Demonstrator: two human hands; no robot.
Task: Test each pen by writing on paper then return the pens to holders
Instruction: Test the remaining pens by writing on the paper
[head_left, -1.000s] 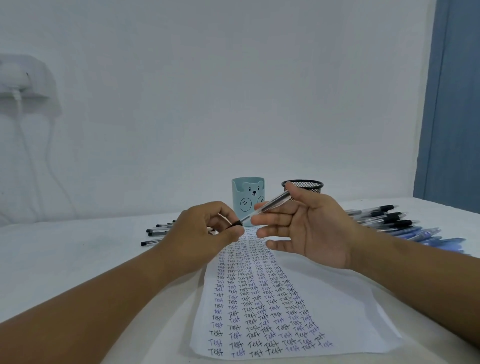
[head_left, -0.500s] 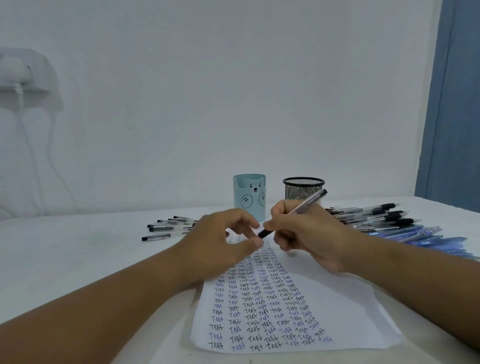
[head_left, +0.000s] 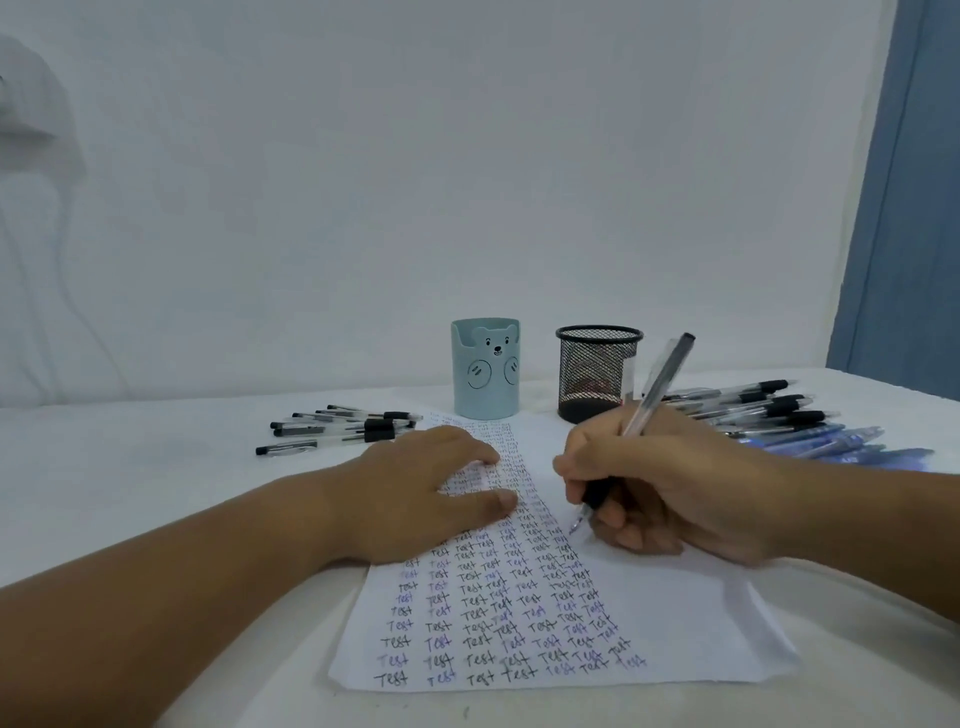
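While the right hand (head_left: 670, 488) grips the pen (head_left: 641, 415), fingers curled round its barrel w/ tip at the paper (head_left: 675, 623) beside the last column, the left hand (head_left: 415, 493) lies flat, fingers straight, pinning the sheet. Risks: if that hand lifts, the paper may slide & smear ink; the wrist could nudge the pens (head_left: 769, 415) just behind it off the worktop (head_left: 130, 493). Both holders (head_left: 485, 376) look empty.

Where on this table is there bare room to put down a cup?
Bare tabletop lies left of the paper, in front of the small pen group. The paper's right strip is unwritten. It is crowded on the right, with the big pen pile, and around the bear holder and mesh holder.
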